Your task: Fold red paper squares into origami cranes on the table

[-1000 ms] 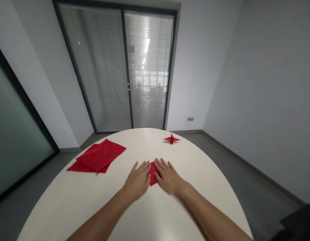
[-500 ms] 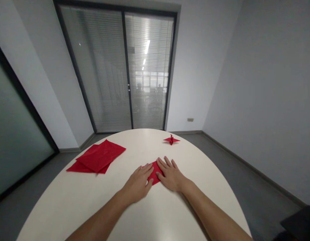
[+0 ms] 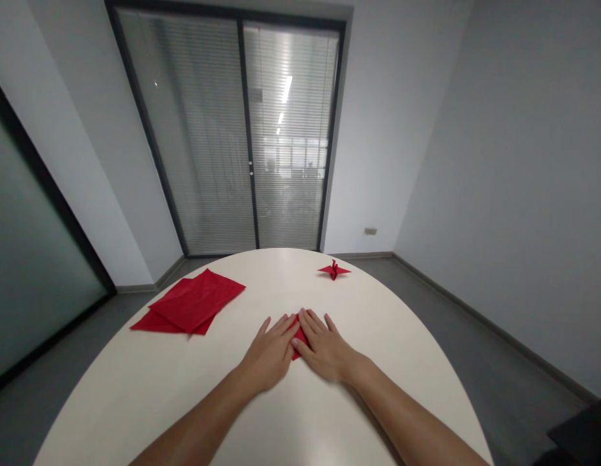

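Note:
A small folded piece of red paper [image 3: 301, 336] lies flat on the white round table [image 3: 261, 427], mostly covered by my hands. My left hand [image 3: 269, 353] rests on its left side, palm down, fingers stretched out. From the right, my right hand [image 3: 324, 346] lies flat over the paper, fingers extended and slightly apart. The fingertips of both hands nearly meet near the paper's top corner. How the paper is folded underneath is hidden.
Several larger red paper sheets [image 3: 193, 301] overlap at the table's left. A red origami crane [image 3: 334, 270] stands near the far edge. Behind the table is a glazed partition with blinds [image 3: 291, 194]. Something dark [image 3: 585, 430] shows at the lower right.
My right hand has slid left and slightly nearer over the red paper, and my hands are closer together. Less of the paper shows between them.

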The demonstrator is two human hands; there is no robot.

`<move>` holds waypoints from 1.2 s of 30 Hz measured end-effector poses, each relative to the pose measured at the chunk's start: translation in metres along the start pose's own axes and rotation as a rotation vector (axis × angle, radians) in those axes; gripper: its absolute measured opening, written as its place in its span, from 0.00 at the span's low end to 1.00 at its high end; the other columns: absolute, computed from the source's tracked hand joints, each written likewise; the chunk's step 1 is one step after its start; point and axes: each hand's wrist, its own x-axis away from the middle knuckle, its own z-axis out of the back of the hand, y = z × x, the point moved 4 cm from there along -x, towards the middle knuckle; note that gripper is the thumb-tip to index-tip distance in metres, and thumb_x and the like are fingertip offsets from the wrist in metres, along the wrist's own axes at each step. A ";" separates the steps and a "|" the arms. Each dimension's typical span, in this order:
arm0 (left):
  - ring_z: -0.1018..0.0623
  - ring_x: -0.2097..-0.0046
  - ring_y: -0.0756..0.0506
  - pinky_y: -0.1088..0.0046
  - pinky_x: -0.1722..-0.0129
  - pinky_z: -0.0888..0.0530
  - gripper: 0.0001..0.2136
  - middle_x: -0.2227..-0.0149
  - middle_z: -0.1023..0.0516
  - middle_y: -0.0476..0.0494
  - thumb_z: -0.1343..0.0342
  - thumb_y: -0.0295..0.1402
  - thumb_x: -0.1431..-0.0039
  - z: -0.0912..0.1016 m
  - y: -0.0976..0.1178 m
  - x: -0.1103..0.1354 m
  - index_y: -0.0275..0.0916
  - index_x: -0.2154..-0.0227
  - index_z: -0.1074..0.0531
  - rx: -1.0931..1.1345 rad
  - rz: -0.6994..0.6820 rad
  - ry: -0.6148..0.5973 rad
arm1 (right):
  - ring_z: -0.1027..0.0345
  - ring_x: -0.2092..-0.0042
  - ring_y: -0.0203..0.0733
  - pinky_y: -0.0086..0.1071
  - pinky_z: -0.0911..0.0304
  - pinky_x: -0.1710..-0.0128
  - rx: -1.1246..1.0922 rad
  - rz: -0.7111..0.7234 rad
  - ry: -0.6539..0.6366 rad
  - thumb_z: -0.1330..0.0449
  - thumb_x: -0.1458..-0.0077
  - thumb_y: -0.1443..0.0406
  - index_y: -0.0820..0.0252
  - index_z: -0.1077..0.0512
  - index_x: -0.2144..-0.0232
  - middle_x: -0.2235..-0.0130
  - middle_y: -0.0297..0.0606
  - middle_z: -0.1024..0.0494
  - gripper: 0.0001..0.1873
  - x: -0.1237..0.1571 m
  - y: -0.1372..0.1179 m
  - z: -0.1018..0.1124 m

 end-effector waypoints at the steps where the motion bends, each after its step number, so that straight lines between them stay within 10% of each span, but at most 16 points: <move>1: 0.42 0.30 0.42 0.49 0.32 0.47 0.25 0.31 0.41 0.43 0.60 0.28 0.33 0.000 -0.001 0.000 0.42 0.34 0.42 -0.007 0.017 0.016 | 0.70 0.27 0.53 0.55 0.72 0.30 0.008 -0.022 -0.010 0.66 0.33 0.45 0.70 0.59 0.29 0.28 0.49 0.61 0.42 0.000 0.001 0.000; 11: 0.33 0.35 0.41 0.53 0.33 0.42 0.21 0.36 0.32 0.39 0.54 0.29 0.36 0.015 0.002 0.001 0.38 0.41 0.30 -0.013 0.005 0.183 | 0.74 0.27 0.58 0.57 0.73 0.31 0.034 -0.119 0.017 0.60 0.36 0.41 0.66 0.58 0.29 0.28 0.45 0.62 0.45 0.002 0.027 0.008; 18: 0.31 0.36 0.42 0.53 0.35 0.38 0.19 0.38 0.29 0.40 0.53 0.32 0.34 0.009 0.001 0.001 0.41 0.42 0.30 0.058 -0.019 0.115 | 0.68 0.27 0.53 0.54 0.67 0.31 0.047 0.017 0.200 0.59 0.31 0.57 0.62 0.49 0.30 0.28 0.44 0.56 0.31 -0.003 0.031 0.018; 28: 0.32 0.36 0.40 0.50 0.34 0.41 0.19 0.38 0.28 0.41 0.54 0.32 0.34 0.007 -0.005 0.000 0.41 0.43 0.30 0.025 0.099 0.160 | 0.64 0.28 0.55 0.55 0.66 0.31 -0.091 0.152 0.025 0.51 0.35 0.48 0.63 0.51 0.30 0.29 0.48 0.54 0.40 0.000 0.023 0.008; 36: 0.34 0.35 0.36 0.48 0.34 0.42 0.23 0.37 0.30 0.38 0.47 0.38 0.38 0.005 -0.005 0.002 0.39 0.40 0.33 0.033 0.072 0.165 | 0.40 0.36 0.55 0.48 0.47 0.35 -0.151 0.255 0.205 0.41 0.41 0.54 0.64 0.38 0.36 0.37 0.51 0.33 0.35 0.004 0.018 0.024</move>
